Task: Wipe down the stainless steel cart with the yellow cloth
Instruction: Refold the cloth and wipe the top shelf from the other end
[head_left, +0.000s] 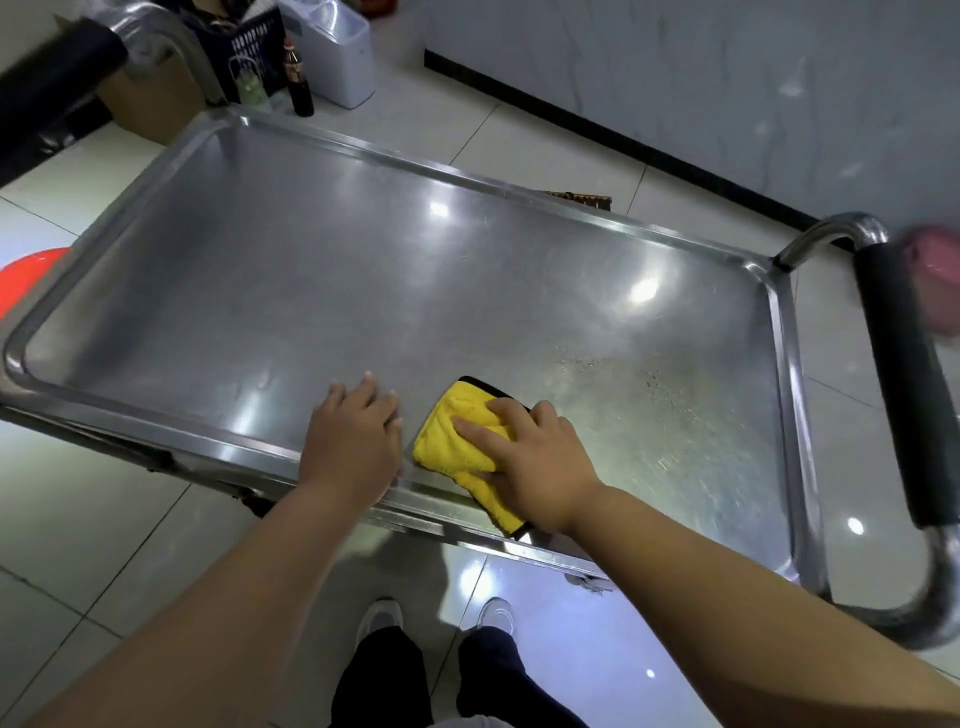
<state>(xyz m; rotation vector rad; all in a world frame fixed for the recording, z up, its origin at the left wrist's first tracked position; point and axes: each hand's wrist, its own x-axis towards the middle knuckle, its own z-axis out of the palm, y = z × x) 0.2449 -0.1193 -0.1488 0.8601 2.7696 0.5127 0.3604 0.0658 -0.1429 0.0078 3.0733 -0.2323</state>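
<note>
The stainless steel cart (332, 270) fills the view, its flat top tray ringed by a raised rim. A folded yellow cloth (460, 436) with a black edge lies on the tray near the front rim. My right hand (535, 462) presses down on the cloth, fingers spread over it and thumb along its near side. My left hand (353, 431) rests flat on the tray just left of the cloth, fingers straight, holding nothing. Specks and smears mark the tray surface to the right of the cloth.
Black-padded handles stand at the cart's right end (898, 395) and far left end (57, 67). On the tiled floor behind are a dark bottle (298, 78), a white appliance (337, 52), a cardboard box (150, 104) and a red basin (26, 275). A pink object (935, 275) blurs at the right edge.
</note>
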